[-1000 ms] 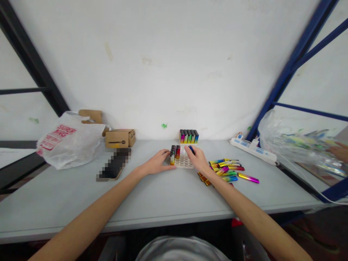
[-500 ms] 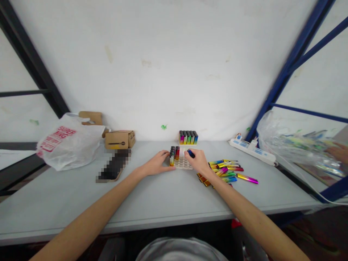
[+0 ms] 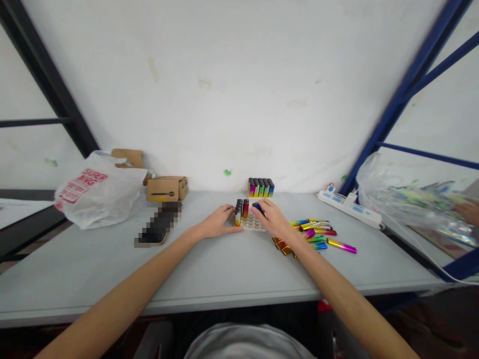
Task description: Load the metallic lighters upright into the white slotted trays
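Far left of the left hand, a white plastic bag [image 3: 99, 189] slumps on the desk [image 3: 224, 279]. Its red print reads "SUPER" on one line; the line beneath is creased and ends in "ING". Beside the bag stands a small cardboard box [image 3: 167, 188] with a dark spoon-like mark on its side and no writing I can read. A dark flat thing [image 3: 159, 227] in front of the box is blurred out.

The left hand [image 3: 219, 225] lies loose and unclenched on the desk, its fingertips against the left edge of a white tray [image 3: 255, 225] with round slots. A small cluster of upright lighters [image 3: 241, 208] fills the slots nearest those fingertips. The other slots in view look bare, so the tray seems only a small part filled.

The right hand [image 3: 273, 219] reaches over the tray's far side and pinches a dark blue lighter [image 3: 257, 206] at its fingertips. Beyond both hands, against the wall, stands a full block of lighters [image 3: 260, 188].

Just right of the right wrist lies a heap of loose rainbow lighters [image 3: 316, 234], none in a tray. Further right are a white power strip [image 3: 348, 204], a clear plastic bag [image 3: 407, 199] and, at the frame's edge, another person's hand [image 3: 469, 209]. No brand is legible on any lighter.
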Action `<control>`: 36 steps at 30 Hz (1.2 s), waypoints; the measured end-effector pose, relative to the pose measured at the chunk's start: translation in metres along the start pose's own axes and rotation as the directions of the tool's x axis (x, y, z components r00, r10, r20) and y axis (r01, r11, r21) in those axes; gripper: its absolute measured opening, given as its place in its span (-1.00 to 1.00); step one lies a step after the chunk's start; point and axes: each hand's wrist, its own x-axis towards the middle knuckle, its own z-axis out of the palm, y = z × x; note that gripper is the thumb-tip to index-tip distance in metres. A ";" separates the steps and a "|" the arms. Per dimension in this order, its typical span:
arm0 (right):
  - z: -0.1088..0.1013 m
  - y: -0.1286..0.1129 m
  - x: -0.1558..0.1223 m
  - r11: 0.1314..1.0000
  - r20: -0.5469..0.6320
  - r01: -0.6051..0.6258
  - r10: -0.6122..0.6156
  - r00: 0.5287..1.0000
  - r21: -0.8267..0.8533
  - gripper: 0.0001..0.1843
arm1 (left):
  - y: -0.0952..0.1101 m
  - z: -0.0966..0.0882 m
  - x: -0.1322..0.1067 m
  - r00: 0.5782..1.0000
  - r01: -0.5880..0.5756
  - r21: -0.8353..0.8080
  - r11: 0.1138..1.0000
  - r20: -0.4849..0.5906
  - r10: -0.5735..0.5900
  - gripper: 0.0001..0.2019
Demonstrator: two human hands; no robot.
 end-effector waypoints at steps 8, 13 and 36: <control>0.001 0.002 0.001 0.986 0.115 -0.160 0.155 0.981 0.036 -0.51 | 0.000 0.000 0.000 1.000 -0.004 -0.014 1.000 0.015 0.004 -0.33; 0.007 -0.001 0.001 0.991 0.176 -0.122 0.112 0.978 0.047 -0.57 | 0.001 -0.001 0.000 1.000 0.011 -0.020 1.000 0.027 -0.010 -0.29; -0.069 0.037 -0.001 0.984 0.129 -0.171 0.175 0.976 -0.044 -0.58 | 0.001 -0.002 0.001 0.999 0.031 -0.019 0.999 0.026 -0.031 -0.29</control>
